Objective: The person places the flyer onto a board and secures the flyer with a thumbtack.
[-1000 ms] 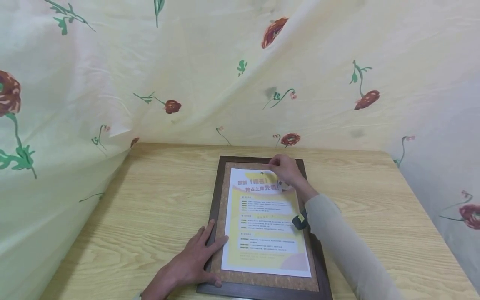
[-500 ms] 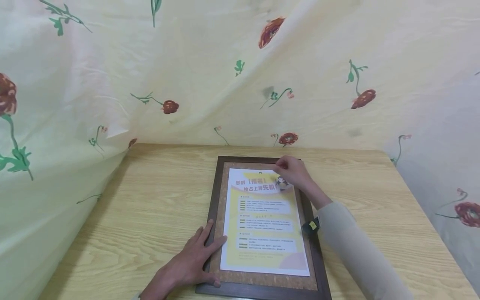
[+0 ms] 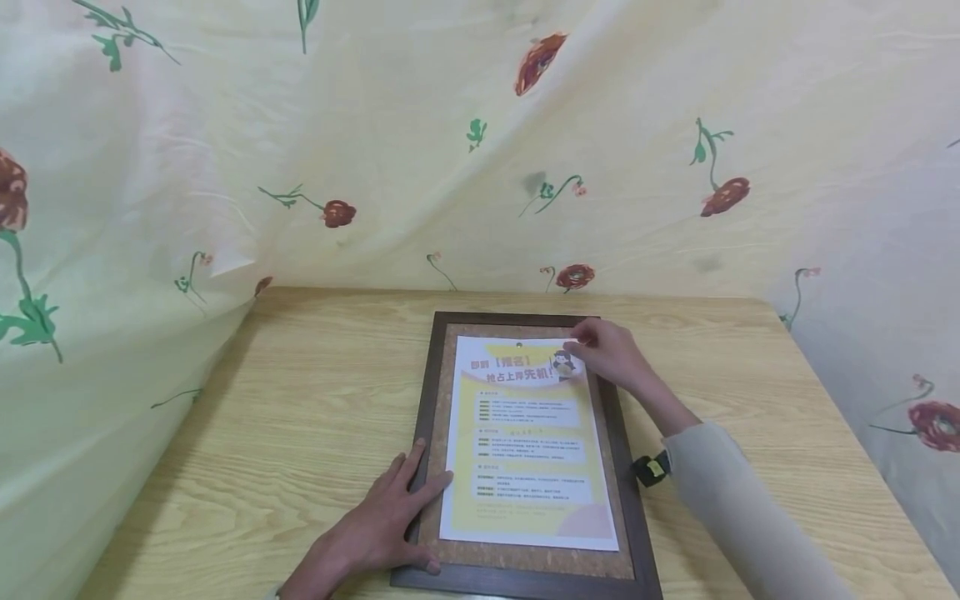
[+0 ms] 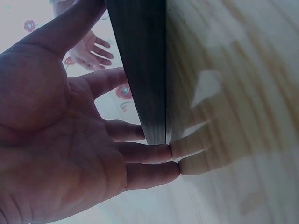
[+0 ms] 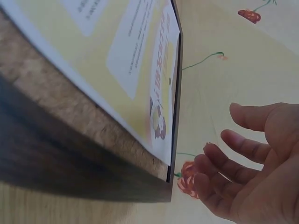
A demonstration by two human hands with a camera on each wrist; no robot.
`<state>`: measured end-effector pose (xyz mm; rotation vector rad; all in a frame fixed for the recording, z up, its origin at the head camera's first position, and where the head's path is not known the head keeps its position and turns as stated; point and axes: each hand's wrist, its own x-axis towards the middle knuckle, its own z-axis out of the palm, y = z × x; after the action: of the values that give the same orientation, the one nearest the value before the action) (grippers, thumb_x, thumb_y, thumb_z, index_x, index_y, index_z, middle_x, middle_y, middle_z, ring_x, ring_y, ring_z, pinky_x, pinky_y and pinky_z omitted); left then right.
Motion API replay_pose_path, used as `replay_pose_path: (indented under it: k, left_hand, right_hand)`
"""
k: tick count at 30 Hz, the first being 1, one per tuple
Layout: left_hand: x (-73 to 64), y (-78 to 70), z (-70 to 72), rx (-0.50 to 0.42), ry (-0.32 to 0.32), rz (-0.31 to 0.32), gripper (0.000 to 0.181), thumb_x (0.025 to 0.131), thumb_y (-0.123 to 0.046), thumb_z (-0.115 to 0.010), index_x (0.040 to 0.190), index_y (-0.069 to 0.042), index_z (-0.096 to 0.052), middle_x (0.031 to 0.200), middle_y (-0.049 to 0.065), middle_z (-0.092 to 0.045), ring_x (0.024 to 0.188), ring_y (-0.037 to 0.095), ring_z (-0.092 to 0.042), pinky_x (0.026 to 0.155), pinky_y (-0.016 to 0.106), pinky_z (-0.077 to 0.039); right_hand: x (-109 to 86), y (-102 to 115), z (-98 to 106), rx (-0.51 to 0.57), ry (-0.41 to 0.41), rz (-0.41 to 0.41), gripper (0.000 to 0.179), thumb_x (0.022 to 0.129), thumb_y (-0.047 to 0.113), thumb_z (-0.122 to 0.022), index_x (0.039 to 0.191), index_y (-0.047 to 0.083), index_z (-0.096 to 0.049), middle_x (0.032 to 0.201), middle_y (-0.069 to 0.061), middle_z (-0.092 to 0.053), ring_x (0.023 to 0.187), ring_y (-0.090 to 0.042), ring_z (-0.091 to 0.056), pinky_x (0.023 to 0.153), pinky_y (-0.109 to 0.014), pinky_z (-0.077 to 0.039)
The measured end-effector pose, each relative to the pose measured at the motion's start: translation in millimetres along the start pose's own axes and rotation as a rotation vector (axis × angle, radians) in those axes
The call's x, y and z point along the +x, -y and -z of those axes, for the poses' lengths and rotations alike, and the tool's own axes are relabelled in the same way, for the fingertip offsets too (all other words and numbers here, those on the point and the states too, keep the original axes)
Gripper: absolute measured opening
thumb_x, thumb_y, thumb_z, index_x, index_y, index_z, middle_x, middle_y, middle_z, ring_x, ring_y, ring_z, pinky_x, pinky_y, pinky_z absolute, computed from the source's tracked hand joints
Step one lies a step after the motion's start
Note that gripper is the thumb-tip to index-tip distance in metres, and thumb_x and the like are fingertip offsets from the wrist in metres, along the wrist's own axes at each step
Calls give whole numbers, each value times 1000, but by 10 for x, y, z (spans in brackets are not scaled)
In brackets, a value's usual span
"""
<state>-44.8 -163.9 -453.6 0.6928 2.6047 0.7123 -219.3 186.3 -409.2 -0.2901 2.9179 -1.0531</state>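
A printed yellow and white paper sheet (image 3: 525, 467) lies on a cork board (image 3: 536, 558) with a dark wooden frame (image 3: 428, 400). A small round pushpin (image 3: 519, 345) sits at the sheet's top middle. Over the sheet's upper right corner is my right hand (image 3: 611, 354), fingers loosely bent; the right wrist view shows the thumb and forefinger apart with nothing between them. My left hand (image 3: 382, 517), fingers spread and mostly straight, rests against the frame's lower left side. In the left wrist view its fingers reach along the dark frame (image 4: 140, 56) to the tabletop.
The board lies on a light wood-grain table (image 3: 315, 375). Behind and at both sides hangs a pale cloth (image 3: 420, 150) with printed red flowers. A dark wrist device (image 3: 651, 469) is worn at the right sleeve (image 3: 742, 492).
My right hand has moved right and slightly nearer, away from the pushpin toward the sheet's upper right corner, uncovering the printed cartoon figure. The left hand stays put.
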Motion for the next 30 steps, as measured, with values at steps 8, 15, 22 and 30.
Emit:
replay_pose_path:
  k: [8, 15, 22, 30]
  left_hand:
    - [9, -5, -4, 7, 3, 3, 105, 62, -54, -88, 150, -20, -44, 161, 24, -9, 138, 58, -21, 101, 69, -33]
    - [8, -19, 31, 15, 16, 12, 105, 62, -57, -86, 150, -19, -44, 161, 25, -9, 138, 58, -21, 102, 68, -33]
    - [16, -22, 60, 15, 26, 23, 105, 62, -59, -84, 150, -18, -44, 161, 26, -9, 137, 59, -21, 103, 70, -30]
    - [25, -18, 119, 10, 54, 44, 105, 63, -67, -78, 150, -20, -44, 161, 26, -11, 137, 60, -22, 104, 69, -28]
  right_hand:
    - [-179, -66, 73, -26, -4, 21, 33, 94, 18, -67, 117, -6, -62, 106, -19, -65, 97, -33, -61, 80, -46, -52]
    - [-350, -145, 148, -66, -9, 48, 29, 94, 14, -66, 114, -7, -64, 108, -22, -66, 102, -38, -60, 84, -52, -50]
    - [-485, -217, 222, -93, -13, 29, 35, 94, 17, -67, 118, -8, -61, 115, -27, -63, 105, -43, -58, 84, -55, -50]
    - [-569, -329, 308, -159, 12, 62, 36, 94, 15, -67, 118, -10, -61, 116, -29, -63, 106, -46, -57, 84, -58, -49]
